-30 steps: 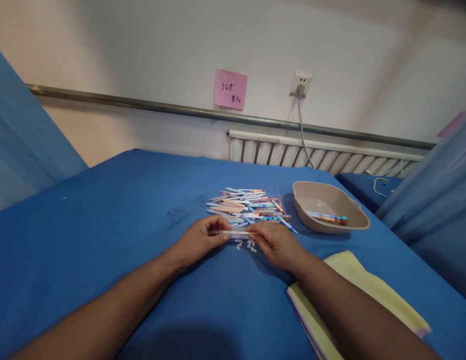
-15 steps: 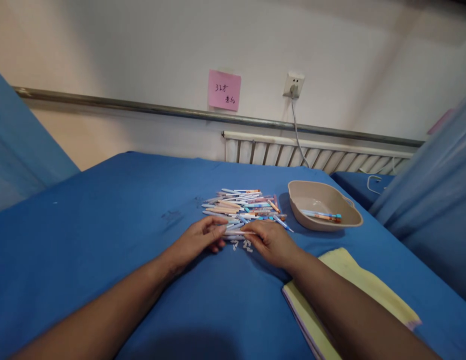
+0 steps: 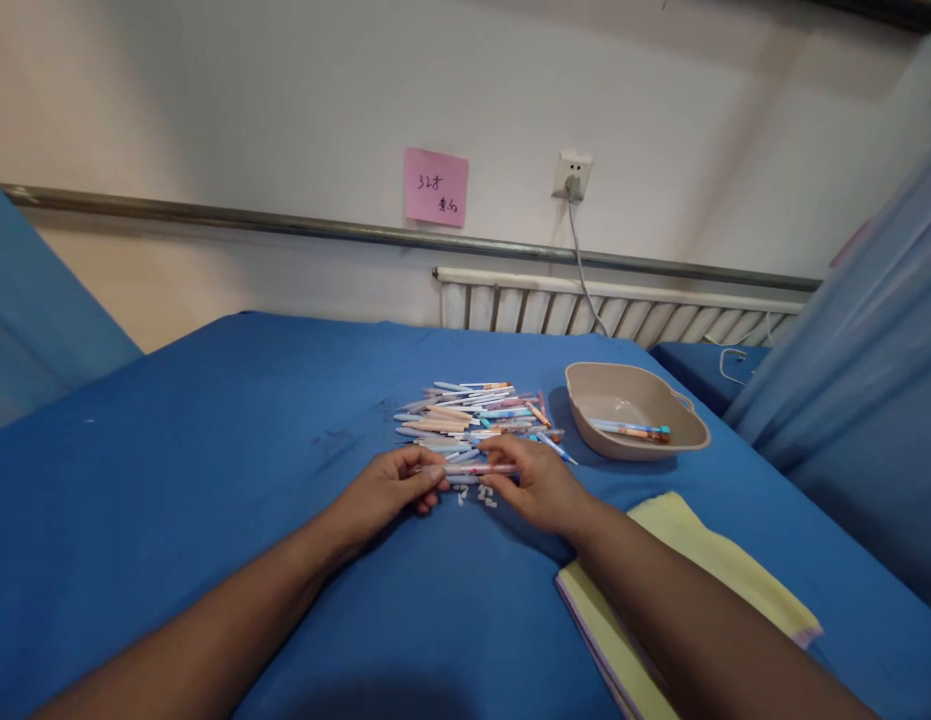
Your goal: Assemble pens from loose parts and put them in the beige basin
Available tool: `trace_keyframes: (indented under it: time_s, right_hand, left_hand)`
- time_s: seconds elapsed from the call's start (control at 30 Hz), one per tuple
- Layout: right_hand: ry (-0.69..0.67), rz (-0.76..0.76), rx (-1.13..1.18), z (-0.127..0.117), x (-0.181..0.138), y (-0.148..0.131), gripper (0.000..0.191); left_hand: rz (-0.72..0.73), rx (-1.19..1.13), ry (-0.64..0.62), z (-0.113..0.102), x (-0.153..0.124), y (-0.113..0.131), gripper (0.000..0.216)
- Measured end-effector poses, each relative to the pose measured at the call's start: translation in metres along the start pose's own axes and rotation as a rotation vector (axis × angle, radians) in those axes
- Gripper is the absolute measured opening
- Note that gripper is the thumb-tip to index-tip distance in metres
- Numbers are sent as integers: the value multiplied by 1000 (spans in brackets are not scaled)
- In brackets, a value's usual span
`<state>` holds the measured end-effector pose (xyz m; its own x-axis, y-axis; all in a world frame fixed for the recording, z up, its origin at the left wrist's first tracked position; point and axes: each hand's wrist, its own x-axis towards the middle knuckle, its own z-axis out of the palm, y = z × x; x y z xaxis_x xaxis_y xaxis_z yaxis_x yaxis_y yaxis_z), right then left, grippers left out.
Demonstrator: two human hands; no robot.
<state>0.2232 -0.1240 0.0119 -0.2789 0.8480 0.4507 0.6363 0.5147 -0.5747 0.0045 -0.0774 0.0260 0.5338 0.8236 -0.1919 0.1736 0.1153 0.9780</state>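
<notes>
A slim pink pen [image 3: 472,469] lies level between my two hands, just above the near edge of a pile of pens and pen parts [image 3: 465,412]. My left hand [image 3: 397,483] pinches its left end between thumb and fingers. At the other end, the fingers of my right hand [image 3: 531,480] are closed around the pen, hiding part of it. Below the pen, a pale blue pen barrel [image 3: 463,480] rests on the blue sheet, and small white bits [image 3: 486,495] are scattered nearer to me.
A beige basin [image 3: 637,380] with several pens [image 3: 630,430] in it stands right of the pile. A folded yellow cloth [image 3: 697,540] lies under my right forearm. Behind the blue-covered bed [image 3: 285,370] are a radiator [image 3: 525,310] and a wall rail [image 3: 285,222].
The pink pen now shows more fully, stretched between both hands. My right hand's fingers have shifted along it. The view has shifted slightly; the pile and basin look unchanged.
</notes>
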Motion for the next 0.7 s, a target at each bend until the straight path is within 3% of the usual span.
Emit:
trace_keyframes:
  time_s: [0.1,0.23,0.53,0.63,0.7]
  right_hand:
    - [37,32,38,-2,1,4,39]
    - [68,15,-26,-5,4,6,33]
    - [-162,-147,-419,-11,8,-19,26]
    - [-171,-166,-483,-15,10,-23,24]
    - [-103,-137,-473,-26,9,-18,24]
  left_hand:
    - [-5,-68,64,-4,3,-1,34]
    - [-33,-126,119,-7,4,2,36]
    - [3,-19,1,-1,4,0,34]
    - [-12,-39,-44,0,4,0,47]
    - [-18,-33,-51,-1,4,2,51]
